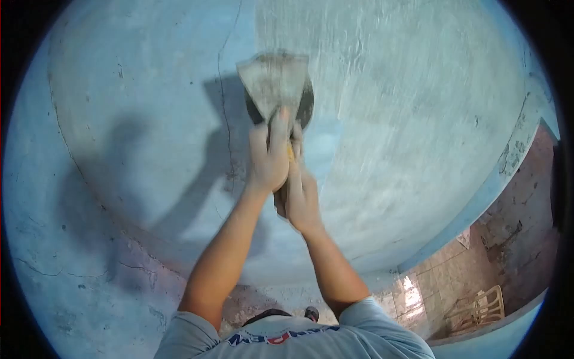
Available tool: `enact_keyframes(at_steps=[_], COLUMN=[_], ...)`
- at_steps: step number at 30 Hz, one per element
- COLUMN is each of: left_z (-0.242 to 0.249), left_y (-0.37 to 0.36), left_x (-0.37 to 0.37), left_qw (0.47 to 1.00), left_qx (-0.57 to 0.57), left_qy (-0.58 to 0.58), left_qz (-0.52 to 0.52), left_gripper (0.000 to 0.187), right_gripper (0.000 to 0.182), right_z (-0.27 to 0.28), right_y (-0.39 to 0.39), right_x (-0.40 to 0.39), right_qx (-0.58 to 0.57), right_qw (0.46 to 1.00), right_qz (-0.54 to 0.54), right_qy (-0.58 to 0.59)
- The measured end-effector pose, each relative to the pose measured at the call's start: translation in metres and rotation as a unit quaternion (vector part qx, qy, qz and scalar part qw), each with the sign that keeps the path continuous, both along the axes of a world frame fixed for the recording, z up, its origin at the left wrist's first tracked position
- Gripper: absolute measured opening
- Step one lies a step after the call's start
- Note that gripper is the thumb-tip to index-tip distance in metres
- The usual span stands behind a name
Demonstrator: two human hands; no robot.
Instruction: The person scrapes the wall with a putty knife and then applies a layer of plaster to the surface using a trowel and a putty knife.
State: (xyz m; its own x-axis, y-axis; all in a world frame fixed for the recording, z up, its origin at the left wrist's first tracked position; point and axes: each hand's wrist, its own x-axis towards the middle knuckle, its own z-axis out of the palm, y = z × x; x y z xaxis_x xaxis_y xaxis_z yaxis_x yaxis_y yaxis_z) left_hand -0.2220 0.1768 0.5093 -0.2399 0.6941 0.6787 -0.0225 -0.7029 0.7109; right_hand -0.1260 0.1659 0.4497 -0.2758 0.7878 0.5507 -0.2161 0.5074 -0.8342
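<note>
In the head view, a wide putty knife (272, 79) with a grey-smeared, flaring blade is held up against the blue wall (161, 54). My left hand (270, 157) is closed round its lower part, one finger stretched along the blade. Just below and to the right, my right hand (302, 196) is closed at the handle, its fingers curled under. A bit of yellow handle (291, 152) shows between the hands. Behind the blade, a dark rounded piece (307, 103) sticks out on both sides; the rest of it is hidden.
Grey-white coating (412, 78) with streaks covers the wall's right part. A thin crack (223, 90) runs down the bare blue part, where shadows fall. At lower right, a pale plastic chair (487, 308) stands on the tiled floor (445, 269) beyond the wall's edge.
</note>
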Motion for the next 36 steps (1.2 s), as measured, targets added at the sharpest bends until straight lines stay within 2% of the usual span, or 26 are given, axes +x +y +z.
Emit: enact_keyframes(at_steps=[3, 4, 6, 9, 11, 13, 15, 16, 17, 20, 21, 25, 26, 28, 31, 33, 36], left_z=[0.015, 0.010, -0.024, -0.064, -0.033, 0.001, 0.008, 0.010, -0.001, -0.045, -0.052, 0.003, 0.000, -0.007, -0.066, -0.100, -0.078], left_y=[0.011, 0.009, -0.003, -0.005, -0.005, 0.002, 0.005, 0.006, 0.005, -0.003, 0.002, 0.005, 0.005, 0.009, -0.007, -0.020, -0.016], left_x=[-0.002, -0.001, 0.005, 0.008, 0.005, 0.001, -0.001, -0.002, 0.001, 0.003, 0.004, 0.006, 0.005, 0.001, 0.007, 0.011, 0.004], left_qw=[0.999, 1.000, 1.000, 0.999, 1.000, 0.999, 0.999, 1.000, 0.999, 1.000, 1.000, 1.000, 1.000, 1.000, 0.999, 0.995, 0.999], left_qx=[0.015, 0.009, -0.002, -0.014, 0.010, 0.006, 0.003, 0.004, -0.004, -0.014, -0.008, -0.019, -0.016, -0.003, -0.037, -0.080, -0.035], left_qy=[-0.022, -0.015, -0.005, -0.047, -0.022, -0.028, -0.012, -0.004, -0.023, 0.023, -0.002, 0.009, 0.009, 0.011, -0.011, -0.054, -0.037], left_qz=[-0.041, -0.025, 0.007, -0.016, -0.017, -0.045, -0.031, -0.024, -0.024, 0.012, 0.001, 0.018, 0.011, -0.003, 0.035, 0.006, -0.015], left_gripper=[0.058, 0.058, 0.059, 0.059, 0.057, 0.056, 0.056, 0.056, 0.056, 0.056, 0.056, 0.055, 0.055, 0.054, 0.049, 0.052, 0.054], right_gripper=[0.055, 0.054, 0.052, 0.049, 0.053, 0.045, 0.043, 0.043, 0.043, 0.043, 0.043, 0.043, 0.047, 0.042, 0.043, 0.039, 0.047], right_z=[0.025, 0.020, -0.011, -0.043, -0.033, 0.001, 0.021, 0.013, -0.006, -0.042, -0.044, -0.008, -0.005, -0.015, -0.074, -0.089, -0.087], right_y=[0.005, 0.003, -0.006, -0.012, -0.007, 0.006, 0.005, 0.007, 0.008, -0.001, -0.002, 0.015, 0.019, 0.019, -0.003, -0.017, -0.016], right_x=[0.004, 0.003, 0.006, 0.009, 0.007, 0.004, -0.002, -0.002, -0.002, -0.003, -0.002, 0.001, 0.002, 0.002, -0.002, -0.002, 0.002], right_qx=[-0.035, -0.028, -0.019, -0.006, -0.014, -0.017, -0.019, -0.023, -0.028, -0.016, -0.028, -0.077, -0.091, -0.059, 0.004, 0.022, -0.011], right_qw=[0.998, 0.999, 1.000, 1.000, 1.000, 0.999, 0.999, 0.999, 0.999, 0.999, 0.999, 0.995, 0.993, 0.997, 1.000, 0.998, 1.000], right_qz=[0.041, 0.032, 0.015, 0.000, 0.026, 0.031, 0.034, 0.032, 0.031, 0.018, 0.016, 0.052, 0.069, 0.046, -0.019, -0.055, -0.020], right_qy=[-0.015, -0.009, -0.008, -0.018, -0.009, -0.008, 0.016, 0.018, 0.020, 0.035, 0.036, 0.025, 0.019, 0.001, 0.001, 0.009, -0.014])
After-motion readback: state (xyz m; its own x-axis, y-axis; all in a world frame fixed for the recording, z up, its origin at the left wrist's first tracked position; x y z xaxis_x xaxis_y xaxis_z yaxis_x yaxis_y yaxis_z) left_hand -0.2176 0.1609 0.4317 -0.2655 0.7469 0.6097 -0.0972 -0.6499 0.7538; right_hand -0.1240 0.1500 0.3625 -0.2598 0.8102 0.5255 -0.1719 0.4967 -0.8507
